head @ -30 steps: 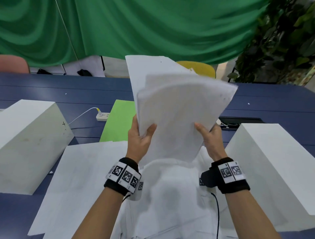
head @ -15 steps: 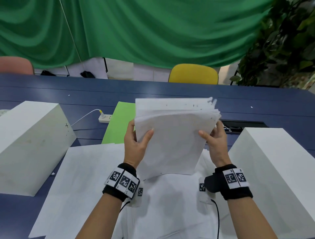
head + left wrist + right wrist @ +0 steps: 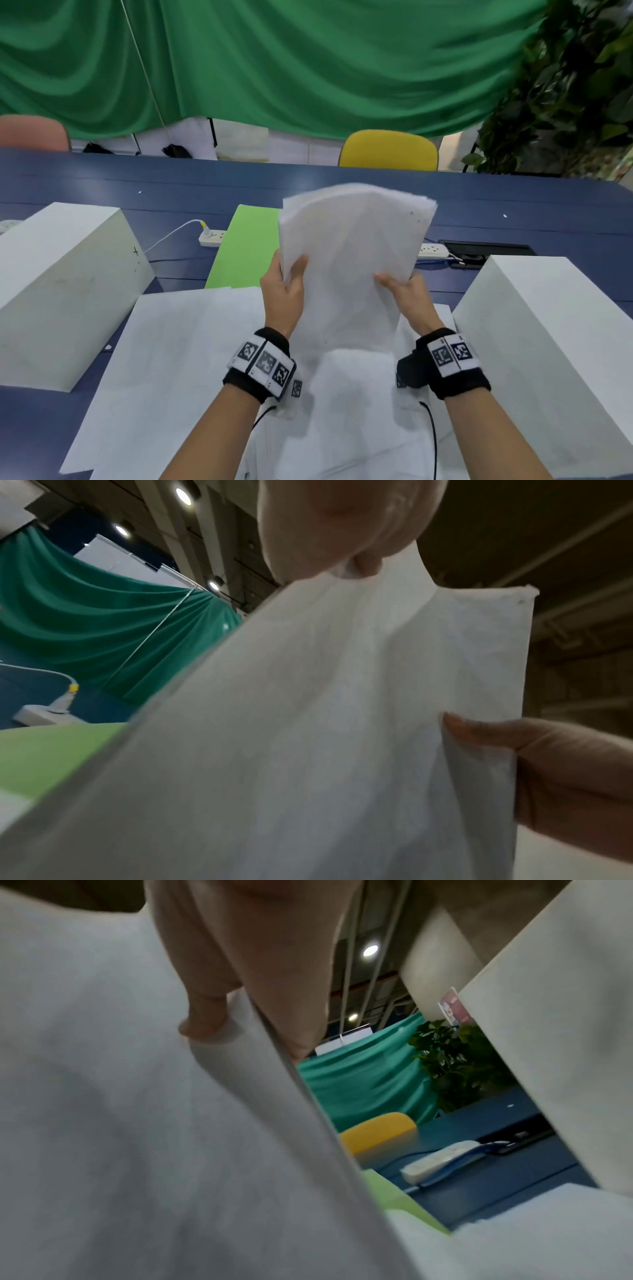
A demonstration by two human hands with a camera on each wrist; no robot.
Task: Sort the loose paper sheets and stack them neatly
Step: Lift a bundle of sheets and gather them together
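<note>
A bundle of white paper sheets (image 3: 349,260) stands upright over the blue table (image 3: 342,178), its top bowed toward me. My left hand (image 3: 284,291) grips its left edge, thumb on the near face. My right hand (image 3: 407,294) grips the right edge the same way. In the left wrist view the paper bundle (image 3: 308,737) fills the frame, with the right hand's thumb (image 3: 514,739) pressing on it. In the right wrist view my thumb (image 3: 205,1020) lies on the paper bundle (image 3: 137,1123). More loose white sheets (image 3: 191,359) lie spread flat on the table beneath my arms.
White blocks stand at the left (image 3: 58,291) and right (image 3: 555,335). A green sheet (image 3: 246,253) lies behind the bundle. Two power strips (image 3: 212,236) (image 3: 433,250) with cables sit beyond. A yellow chair (image 3: 388,150) and a green curtain (image 3: 308,61) are at the back.
The fanned, raised sheets came down and gathered into one even bundle. Since half a second ago its top edge has bowed toward me and my hands have shifted a little right.
</note>
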